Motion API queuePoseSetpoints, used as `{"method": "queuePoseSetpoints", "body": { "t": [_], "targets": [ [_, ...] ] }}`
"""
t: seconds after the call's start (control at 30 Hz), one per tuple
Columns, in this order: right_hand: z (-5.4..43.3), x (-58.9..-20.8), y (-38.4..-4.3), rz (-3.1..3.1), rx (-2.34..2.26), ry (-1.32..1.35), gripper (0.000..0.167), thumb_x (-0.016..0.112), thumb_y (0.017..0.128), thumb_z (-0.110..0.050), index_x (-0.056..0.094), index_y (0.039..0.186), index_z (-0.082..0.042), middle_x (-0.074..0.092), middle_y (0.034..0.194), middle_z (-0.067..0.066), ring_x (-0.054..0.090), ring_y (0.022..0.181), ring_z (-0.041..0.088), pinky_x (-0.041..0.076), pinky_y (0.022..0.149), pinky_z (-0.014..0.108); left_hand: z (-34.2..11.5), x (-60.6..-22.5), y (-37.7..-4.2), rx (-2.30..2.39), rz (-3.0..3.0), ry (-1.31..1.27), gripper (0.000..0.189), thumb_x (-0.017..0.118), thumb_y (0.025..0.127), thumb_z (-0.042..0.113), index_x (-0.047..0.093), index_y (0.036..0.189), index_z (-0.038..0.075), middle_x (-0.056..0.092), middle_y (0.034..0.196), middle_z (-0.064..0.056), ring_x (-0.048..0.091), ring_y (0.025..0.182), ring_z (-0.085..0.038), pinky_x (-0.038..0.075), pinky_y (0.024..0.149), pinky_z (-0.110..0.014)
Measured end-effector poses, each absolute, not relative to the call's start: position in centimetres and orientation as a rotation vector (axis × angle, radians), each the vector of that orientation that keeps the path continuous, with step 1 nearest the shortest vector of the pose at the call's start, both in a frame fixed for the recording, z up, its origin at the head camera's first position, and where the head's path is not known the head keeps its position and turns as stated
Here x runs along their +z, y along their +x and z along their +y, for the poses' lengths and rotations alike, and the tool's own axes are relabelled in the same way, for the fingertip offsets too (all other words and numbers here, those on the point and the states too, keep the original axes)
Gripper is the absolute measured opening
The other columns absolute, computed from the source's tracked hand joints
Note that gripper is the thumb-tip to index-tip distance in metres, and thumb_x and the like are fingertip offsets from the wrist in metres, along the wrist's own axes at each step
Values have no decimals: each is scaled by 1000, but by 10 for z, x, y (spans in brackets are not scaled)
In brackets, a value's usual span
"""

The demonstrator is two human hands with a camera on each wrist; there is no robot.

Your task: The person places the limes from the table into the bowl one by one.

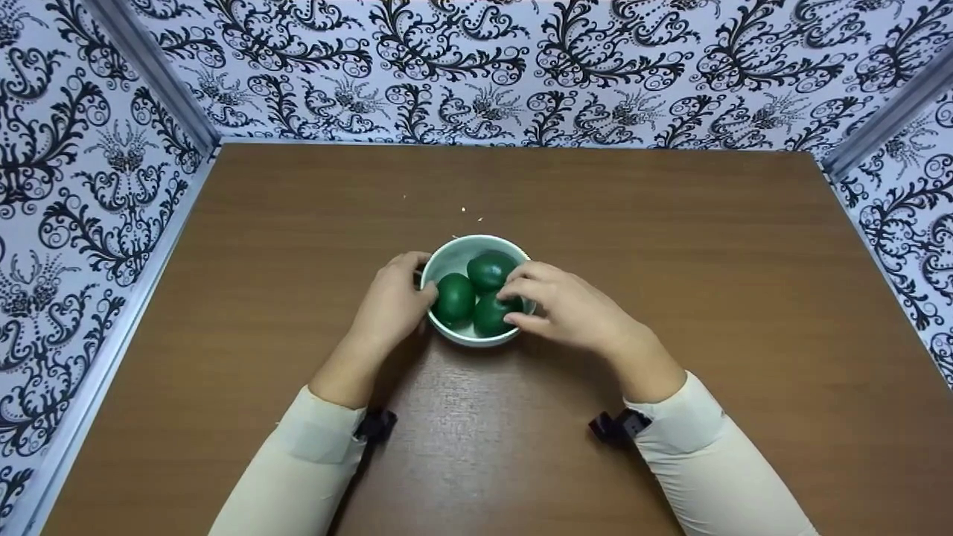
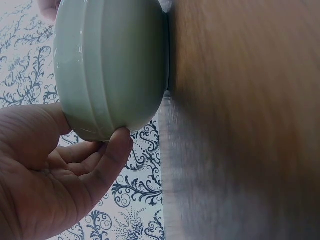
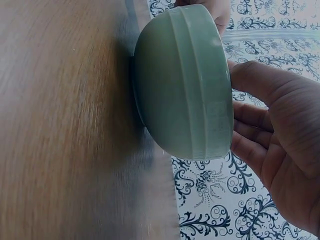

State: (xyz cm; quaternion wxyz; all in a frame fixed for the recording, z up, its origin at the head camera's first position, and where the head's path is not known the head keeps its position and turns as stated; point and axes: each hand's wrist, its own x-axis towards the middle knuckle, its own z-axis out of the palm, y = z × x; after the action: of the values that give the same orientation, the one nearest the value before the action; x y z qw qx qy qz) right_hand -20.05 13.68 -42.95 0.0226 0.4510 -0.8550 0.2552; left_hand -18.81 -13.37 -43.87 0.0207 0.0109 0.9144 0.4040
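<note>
A pale green bowl [image 1: 476, 342] stands upright on the table with three smooth dark green eggs in it: one at the left [image 1: 454, 299], one at the back [image 1: 490, 269] and one at the front right [image 1: 491, 316]. My left hand [image 1: 393, 301] grips the bowl's left side, thumb over the rim and fingers against the outer wall, as the left wrist view shows too. Over the right rim reaches my right hand [image 1: 569, 307], its thumb and fingers bent around the front right egg. In the right wrist view the bowl wall hides those fingertips.
The brown wooden table [image 1: 670, 223] has a few tiny white crumbs [image 1: 463, 209] behind the bowl. Panels with a black-and-white scroll pattern [image 1: 476, 67] border its back and sides. A dark wrist camera [image 1: 376, 426] sits on the left forearm, another [image 1: 619, 428] on the right.
</note>
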Motion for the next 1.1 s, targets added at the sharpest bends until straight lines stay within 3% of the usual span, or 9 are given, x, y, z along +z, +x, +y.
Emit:
{"method": "queuePoseSetpoints", "body": {
  "t": [0.67,1.1],
  "targets": [
    [135,-426,-197,-2663,715,1379,17,71,99,-25,78,104,-11,70,113,3,66,110,22,55,98,37,-134,-443,-188,1233,2876,69,41,61,93,9,64,132,-1,67,130,-19,63,121,-34,49,109,-47],
    [146,-420,-186,-2702,683,1340,19,70,99,-26,76,107,-9,69,116,4,64,114,23,54,102,39,-135,-435,-186,1221,2788,84,47,57,94,16,62,138,0,64,135,-18,61,124,-32,47,112,-47]
  ]
}}
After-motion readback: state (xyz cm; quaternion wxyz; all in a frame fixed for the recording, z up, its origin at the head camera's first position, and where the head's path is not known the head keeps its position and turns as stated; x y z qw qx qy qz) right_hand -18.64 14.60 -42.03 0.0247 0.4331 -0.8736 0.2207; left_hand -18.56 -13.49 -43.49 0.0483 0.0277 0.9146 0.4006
